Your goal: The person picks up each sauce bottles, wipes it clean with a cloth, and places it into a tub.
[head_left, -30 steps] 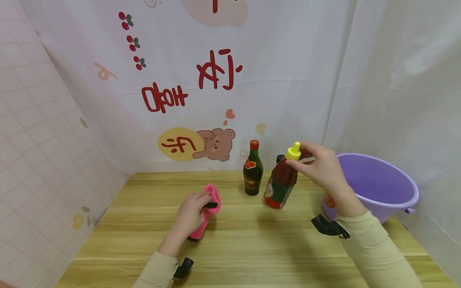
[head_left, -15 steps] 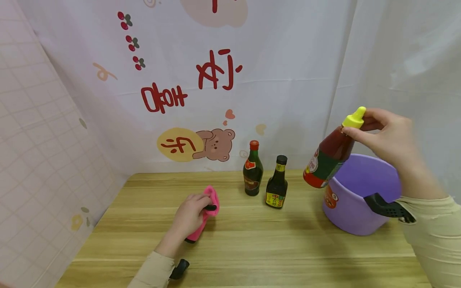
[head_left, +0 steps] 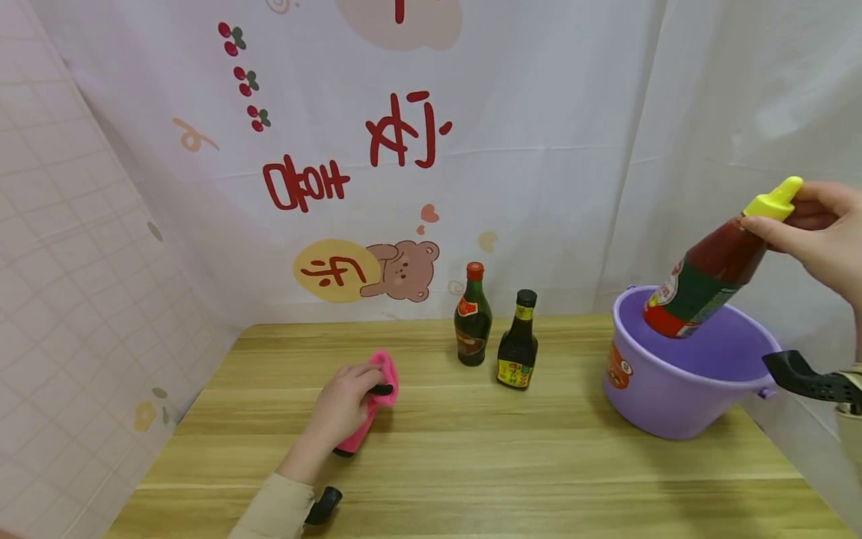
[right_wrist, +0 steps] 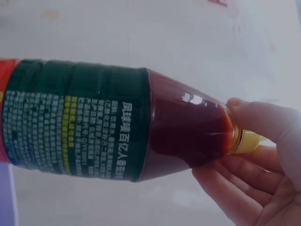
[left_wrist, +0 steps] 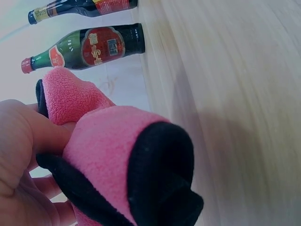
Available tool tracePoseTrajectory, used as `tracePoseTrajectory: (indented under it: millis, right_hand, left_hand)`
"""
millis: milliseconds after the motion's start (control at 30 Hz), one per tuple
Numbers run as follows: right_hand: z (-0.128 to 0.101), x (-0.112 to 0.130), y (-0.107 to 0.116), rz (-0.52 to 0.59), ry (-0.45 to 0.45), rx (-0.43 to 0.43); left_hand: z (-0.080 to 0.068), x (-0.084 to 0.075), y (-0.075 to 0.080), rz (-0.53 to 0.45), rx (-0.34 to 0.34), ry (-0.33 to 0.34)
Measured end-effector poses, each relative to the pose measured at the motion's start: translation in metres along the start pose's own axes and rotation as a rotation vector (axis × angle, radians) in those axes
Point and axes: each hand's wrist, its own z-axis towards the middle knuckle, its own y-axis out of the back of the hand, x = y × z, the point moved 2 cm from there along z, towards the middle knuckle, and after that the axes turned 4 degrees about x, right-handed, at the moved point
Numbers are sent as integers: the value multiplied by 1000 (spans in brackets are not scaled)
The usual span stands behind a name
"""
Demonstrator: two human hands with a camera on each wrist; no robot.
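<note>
My right hand (head_left: 824, 236) pinches a sauce bottle (head_left: 710, 273) by its neck, just under the yellow nozzle cap. Dark red sauce fills the bottle, and a green label (right_wrist: 80, 120) wraps its body. It hangs tilted, its red base over the mouth of a purple bucket (head_left: 673, 397). On the table's left part, my left hand (head_left: 342, 400) grips a pink cloth (head_left: 384, 374) with black edging. In the left wrist view the folded cloth (left_wrist: 108, 146) bulges between thumb and fingers.
A green bottle with a red cap (head_left: 474, 322) and a smaller dark bottle with a yellow label (head_left: 518, 348) stand upright at the back of the wooden table (head_left: 471, 464). A printed white curtain (head_left: 539, 97) hangs behind.
My right hand has carried the sauce bottle rightward and up, from in front of the dark bottle to above the bucket. My left hand and the cloth have shifted slightly left.
</note>
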Motion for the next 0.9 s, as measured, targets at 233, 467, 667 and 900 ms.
tracePoseTrajectory:
  millis: [233,467,667,900]
  right_hand:
    - [-2,-28,3,-87,-30,35]
    - [-13,-59,-7,-288,-113,163]
    - [-23,-74,-15,-422,-75,252]
    - [-35,-87,-26,-496,-12,318]
  left_hand:
    - [-3,3,4,20,1,-11]
    - [-6,5,6,31,9,7]
    - [-9,8,5,36,25,25]
    - [-11,9,7,44,29,22]
